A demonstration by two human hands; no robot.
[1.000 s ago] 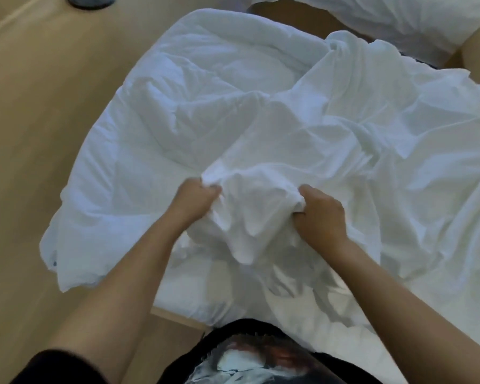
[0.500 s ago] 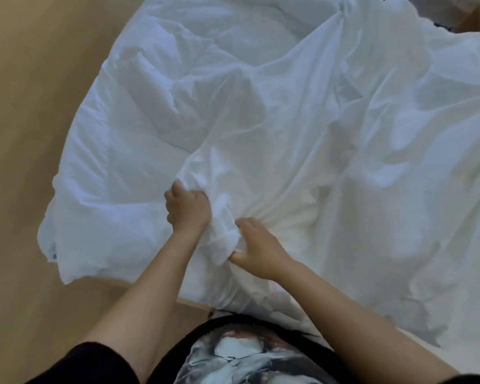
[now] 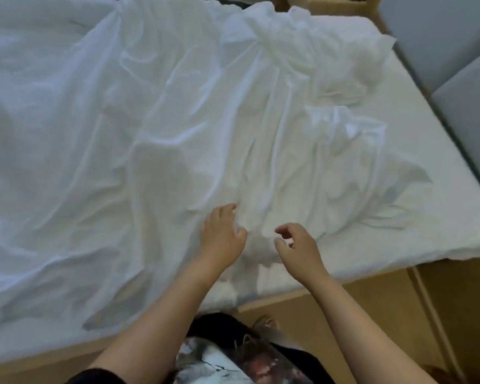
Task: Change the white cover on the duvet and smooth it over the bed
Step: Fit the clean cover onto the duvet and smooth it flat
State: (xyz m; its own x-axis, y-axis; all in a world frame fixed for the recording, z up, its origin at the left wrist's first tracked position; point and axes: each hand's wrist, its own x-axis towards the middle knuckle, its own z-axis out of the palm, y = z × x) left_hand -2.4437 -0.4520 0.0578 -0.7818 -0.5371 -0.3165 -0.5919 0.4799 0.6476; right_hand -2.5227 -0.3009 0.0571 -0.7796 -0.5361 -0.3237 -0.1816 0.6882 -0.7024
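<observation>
Now left hand (image 3: 222, 235), right hand (image 3: 298, 249) over rumpled white cover (image 3: 205, 120), fingers (image 3: 225, 213) loosely curled, empty.

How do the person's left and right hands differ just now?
The bare left hand touches the wrinkled white cover, fingers reaching forward. The bare right hand hovers above it, nearer the person, with fingers loosely curled toward its thumb. Neither grips any cloth.

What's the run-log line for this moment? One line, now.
left hand: open, over white cover | right hand: open, empty | white cover: wrinkled on bed
</observation>
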